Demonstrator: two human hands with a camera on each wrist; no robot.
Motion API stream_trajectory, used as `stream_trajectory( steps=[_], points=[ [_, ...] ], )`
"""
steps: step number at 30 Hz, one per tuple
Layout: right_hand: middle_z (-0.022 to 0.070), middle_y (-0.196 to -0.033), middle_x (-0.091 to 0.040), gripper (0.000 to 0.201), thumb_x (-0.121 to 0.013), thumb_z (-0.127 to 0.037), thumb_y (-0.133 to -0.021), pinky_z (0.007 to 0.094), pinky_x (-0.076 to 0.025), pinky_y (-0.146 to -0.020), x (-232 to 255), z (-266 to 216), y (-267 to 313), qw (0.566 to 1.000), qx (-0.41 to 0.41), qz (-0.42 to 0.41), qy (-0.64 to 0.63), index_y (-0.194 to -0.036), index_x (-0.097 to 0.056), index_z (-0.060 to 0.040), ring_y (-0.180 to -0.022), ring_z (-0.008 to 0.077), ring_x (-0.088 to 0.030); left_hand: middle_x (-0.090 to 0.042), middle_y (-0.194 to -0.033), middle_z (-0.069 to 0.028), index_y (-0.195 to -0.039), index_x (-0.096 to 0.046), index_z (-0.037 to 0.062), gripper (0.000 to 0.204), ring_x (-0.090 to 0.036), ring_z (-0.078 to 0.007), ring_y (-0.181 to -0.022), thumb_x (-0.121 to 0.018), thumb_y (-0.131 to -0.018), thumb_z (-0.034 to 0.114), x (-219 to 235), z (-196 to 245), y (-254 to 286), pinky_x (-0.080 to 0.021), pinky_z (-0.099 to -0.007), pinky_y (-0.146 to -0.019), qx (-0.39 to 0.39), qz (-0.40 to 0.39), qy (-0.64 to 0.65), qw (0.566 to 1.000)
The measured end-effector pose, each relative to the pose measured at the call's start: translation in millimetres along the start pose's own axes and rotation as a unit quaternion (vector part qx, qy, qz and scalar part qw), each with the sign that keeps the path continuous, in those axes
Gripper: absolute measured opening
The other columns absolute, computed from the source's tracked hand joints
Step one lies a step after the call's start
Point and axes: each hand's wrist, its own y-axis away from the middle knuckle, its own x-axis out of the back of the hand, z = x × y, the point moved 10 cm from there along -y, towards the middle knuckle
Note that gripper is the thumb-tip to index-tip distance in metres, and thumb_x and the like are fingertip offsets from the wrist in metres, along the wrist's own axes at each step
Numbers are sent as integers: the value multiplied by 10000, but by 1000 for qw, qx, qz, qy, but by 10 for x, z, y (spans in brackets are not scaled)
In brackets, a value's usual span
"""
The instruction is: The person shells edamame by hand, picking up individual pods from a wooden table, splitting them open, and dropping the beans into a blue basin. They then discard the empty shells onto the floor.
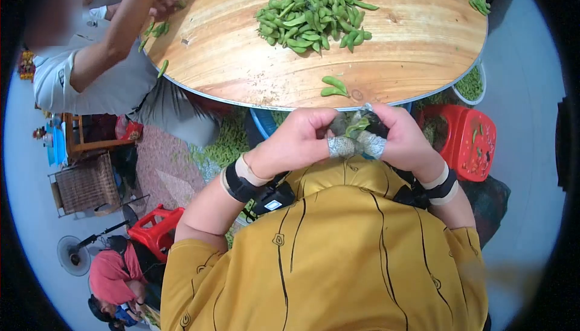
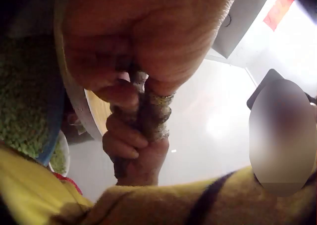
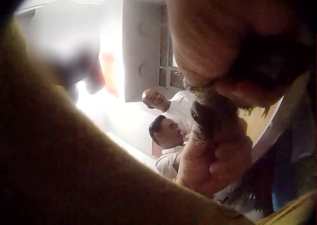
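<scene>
Just below the table's near edge, my left hand (image 1: 296,141) and right hand (image 1: 411,139) meet, both thumbs wrapped in greyish tape. Curled fingers of both hands pinch a green pod (image 1: 357,127) between the thumb tips. The left wrist view has my left hand (image 2: 143,42) large at the top and the right hand (image 2: 136,155) below, thumbs together. From the right wrist, my right hand (image 3: 223,32) fills the top and the left hand (image 3: 215,160) is beneath; the pod is too dark to make out. Two pods (image 1: 334,86) lie nearby on the table (image 1: 229,59).
A heap of green pods (image 1: 314,17) lies mid-table. Another person (image 1: 109,59) works at the left edge. Below are a blue tub (image 1: 264,122) and pods on the floor; at right, a red stool (image 1: 477,150) and a white bucket of pods (image 1: 470,86).
</scene>
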Motion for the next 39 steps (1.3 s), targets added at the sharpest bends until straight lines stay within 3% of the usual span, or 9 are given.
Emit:
stream_trajectory(
  steps=[7, 9, 13, 17, 22, 26, 33, 35, 39],
  points=[
    [39, -916, -662, 266, -645, -119, -817, 257, -470, -745, -36, 113, -52, 999, -19, -31, 3, -1056, -612, -9, -820, 72, -570, -579, -727, 18, -945, -604, 33, 154, -505, -39, -580, -488, -958, 133, -13, -211, 55, -419, -187, -517, 100, 15, 127, 987],
    [153, -889, -650, 249, -640, -111, -758, 295, -482, -692, 30, 184, -82, 971, -15, -12, 238, -984, -611, -13, -780, 187, -627, -581, -716, 0, -952, -604, 15, 157, -533, -61, -613, -486, -952, 119, 23, -327, 59, -440, -200, -542, 129, 29, 88, 987],
    [224, -817, -615, 213, -586, -103, -717, 387, -488, -649, -61, 38, -95, 894, 102, 20, 435, -904, -585, -3, -749, 400, -596, -596, -778, -5, -968, -595, -12, 161, -560, -77, -666, -467, -947, 83, 29, -602, 68, -477, -223, -602, 185, 34, 98, 977],
    [230, -787, -608, 236, -575, -110, -720, 402, -487, -644, 5, 19, -107, 929, 44, 43, 366, -933, -589, -9, -729, 393, -604, -603, -844, -22, -1017, -576, -10, 148, -574, -86, -726, -468, -944, 61, -10, -590, 32, -496, -237, -680, 106, 11, 134, 985],
    [199, -784, -605, 251, -637, -152, -749, 408, -487, -637, 96, -44, -62, 923, 51, 91, 371, -969, -605, -35, -736, 377, -606, -621, -776, -25, -990, -598, 10, 165, -600, -80, -652, -475, -957, 115, 111, -631, 41, -508, -220, -561, 162, 69, 93, 980],
    [184, -767, -575, 194, -640, -111, -736, 437, -467, -638, -105, -389, 50, 868, 179, 102, 452, -894, -566, -25, -720, 390, -578, -612, -699, -4, -905, -610, 15, 191, -586, -64, -561, -487, -955, 152, 139, -613, 53, -493, -202, -516, 168, 84, 75, 979],
    [192, -816, -619, 307, -649, -134, -758, 383, -481, -650, -44, -152, -62, 939, 66, 16, 338, -1031, -585, -7, -738, 343, -616, -615, -642, -35, -855, -587, -2, 142, -616, -98, -563, -476, -895, 77, 64, -97, 69, -495, -247, -525, 55, 13, -108, 993],
    [140, -814, -638, 361, -694, -154, -743, 361, -490, -674, -32, 238, 30, 976, -157, -22, 147, -1061, -599, -12, -736, 267, -629, -626, -669, -54, -839, -568, -12, 124, -630, -112, -588, -478, -879, 63, -110, -74, 84, -496, -259, -536, 18, -68, -92, 993],
    [98, -804, -648, 376, -732, -182, -726, 334, -499, -689, -12, 372, -7, 979, -155, -41, 124, -1040, -610, -13, -731, 207, -625, -630, -691, -63, -836, -549, -15, 97, -633, -116, -607, -486, -864, 53, -143, -68, 83, -496, -263, -545, 7, -85, -75, 993]
  ],
)
